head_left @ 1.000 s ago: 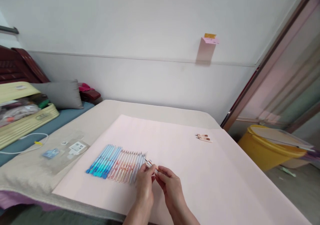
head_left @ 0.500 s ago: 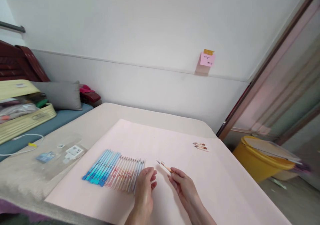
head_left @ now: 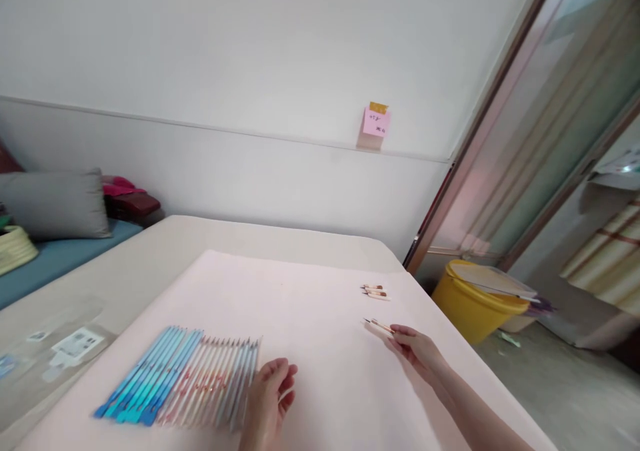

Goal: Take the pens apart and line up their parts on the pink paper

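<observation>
My right hand [head_left: 417,347] is closed on the back end of a slim pale pen [head_left: 381,327] with a dark pointed tip. The tip points left, low over the pink sheet. My left hand [head_left: 270,394] hangs loosely curled with nothing visible in it, beside the right end of a row of pens. In that row, blue pens with wide clip-like ends [head_left: 150,371] lie on the left. Pale, reddish-patterned pens [head_left: 205,381] and greyish ones follow to the right. Beyond my right hand lie several short dark-tipped pens [head_left: 375,292] with brown parts.
A pale pink sheet [head_left: 320,351] covers much of the beige bed-like surface [head_left: 240,234]. Clear packaging with a white label [head_left: 77,344] lies at left. A grey pillow [head_left: 55,201] is behind it. A yellow bin [head_left: 465,304] stands at right. A pink note [head_left: 376,121] hangs on the wall.
My right hand has moved right and away from my left hand, carrying the pen toward the small group of short pens. The view has turned right. My left hand stays by the row.
</observation>
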`<action>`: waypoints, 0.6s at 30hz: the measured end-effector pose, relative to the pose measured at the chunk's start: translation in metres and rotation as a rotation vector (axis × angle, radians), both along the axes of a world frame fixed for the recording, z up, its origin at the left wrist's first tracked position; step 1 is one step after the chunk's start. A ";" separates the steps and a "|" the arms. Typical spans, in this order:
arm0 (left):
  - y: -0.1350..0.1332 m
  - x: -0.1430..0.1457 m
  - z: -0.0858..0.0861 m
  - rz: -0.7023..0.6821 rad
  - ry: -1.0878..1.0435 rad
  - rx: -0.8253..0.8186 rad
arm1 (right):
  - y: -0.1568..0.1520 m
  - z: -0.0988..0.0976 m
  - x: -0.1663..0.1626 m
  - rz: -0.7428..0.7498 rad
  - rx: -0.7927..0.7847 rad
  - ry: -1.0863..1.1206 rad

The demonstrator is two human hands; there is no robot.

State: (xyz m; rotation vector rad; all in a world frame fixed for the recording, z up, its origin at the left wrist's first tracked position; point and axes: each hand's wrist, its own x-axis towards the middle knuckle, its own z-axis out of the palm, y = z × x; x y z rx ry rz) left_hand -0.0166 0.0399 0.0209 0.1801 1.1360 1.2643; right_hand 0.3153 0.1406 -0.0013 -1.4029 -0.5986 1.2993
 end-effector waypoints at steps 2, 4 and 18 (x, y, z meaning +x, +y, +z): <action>0.004 0.004 -0.004 -0.014 -0.005 -0.020 | 0.016 -0.006 0.013 0.012 -0.007 -0.015; 0.008 0.008 -0.009 -0.018 0.002 -0.043 | 0.033 -0.011 0.026 0.026 -0.013 -0.037; 0.019 0.024 -0.036 -0.053 0.106 -0.187 | 0.113 -0.027 0.076 0.205 -0.040 -0.278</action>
